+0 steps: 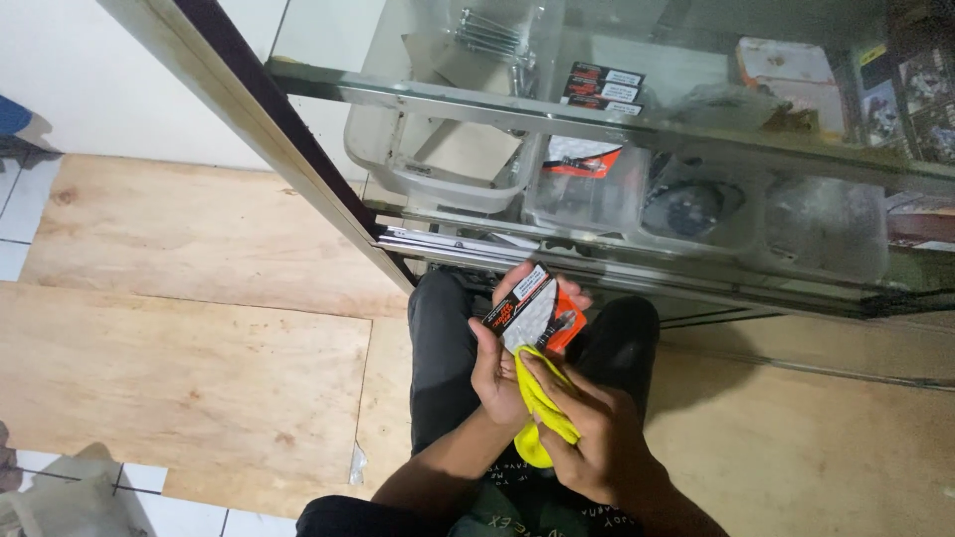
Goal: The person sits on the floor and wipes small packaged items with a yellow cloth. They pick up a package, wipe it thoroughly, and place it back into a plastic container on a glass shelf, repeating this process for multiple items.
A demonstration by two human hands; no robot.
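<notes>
Bare forearms, black trousers [443,348] over both knees, and a dark shirt [517,502] with pale lettering.

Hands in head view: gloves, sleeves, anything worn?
Both bare: the left hand and right hand show no gloves, rings or watch. The forearms are uncovered, no sleeves reaching into view. Fingers are ungloved too. Below them, dark trousers and a dark printed shirt.

A glass display shelf [696,139] carries clear plastic tubs [438,159] and small packaged parts [602,85]; plywood sheets [189,338] cover the floor.
</notes>
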